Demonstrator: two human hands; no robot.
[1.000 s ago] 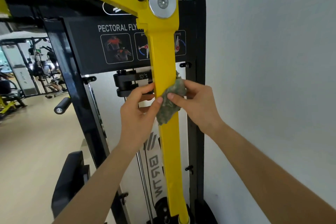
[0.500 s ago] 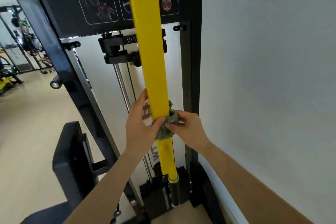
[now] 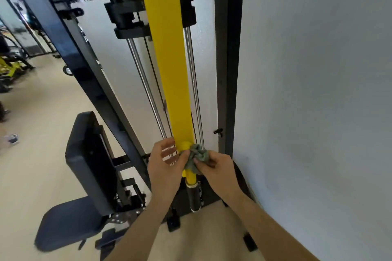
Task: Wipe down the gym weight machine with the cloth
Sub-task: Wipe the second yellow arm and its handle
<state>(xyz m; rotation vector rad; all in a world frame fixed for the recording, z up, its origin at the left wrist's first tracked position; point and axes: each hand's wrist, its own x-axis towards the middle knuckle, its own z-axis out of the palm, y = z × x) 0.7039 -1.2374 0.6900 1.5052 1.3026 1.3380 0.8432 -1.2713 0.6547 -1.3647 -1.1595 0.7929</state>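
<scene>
A long yellow arm (image 3: 169,65) of the weight machine hangs down in front of its black frame (image 3: 228,70). A crumpled grey-green cloth (image 3: 196,155) is wrapped round the arm's narrow lower end, just above a black handle grip (image 3: 195,198). My right hand (image 3: 216,167) grips the cloth from the right. My left hand (image 3: 164,165) curls round the arm from the left, its thumb pressing on the cloth.
A black padded seat and backrest (image 3: 89,165) stand to the left of the arm. Two chrome guide rods (image 3: 146,87) run behind it. A grey wall (image 3: 318,91) is close on the right. Other gym equipment (image 3: 10,63) stands far left on the beige floor.
Both hands have slid the cloth down the yellow arm, from near its upper part to its lower end. My view has tilted down with them.
</scene>
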